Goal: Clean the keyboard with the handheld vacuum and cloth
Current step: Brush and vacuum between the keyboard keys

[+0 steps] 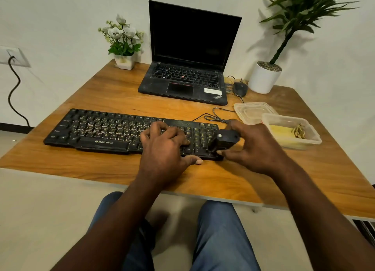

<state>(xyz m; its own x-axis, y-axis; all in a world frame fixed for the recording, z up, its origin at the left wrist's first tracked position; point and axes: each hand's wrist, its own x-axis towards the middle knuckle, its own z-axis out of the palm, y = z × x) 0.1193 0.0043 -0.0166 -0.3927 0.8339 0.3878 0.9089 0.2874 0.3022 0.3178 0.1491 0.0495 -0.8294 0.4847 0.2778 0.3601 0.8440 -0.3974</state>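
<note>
The wooden bench holds a black laptop at the back. In front of it lies the long black keyboard. The left hand lies on the keys with loose fingers and holds nothing. The right hand grips the little black vacuum, which sits on the keyboard's right end.

- White wall is standing behind, catching soft shadows.
- Wooden table is sitting before it.
- Pale floor is showing below.
- Black cable is hanging from a wall socket.
</note>
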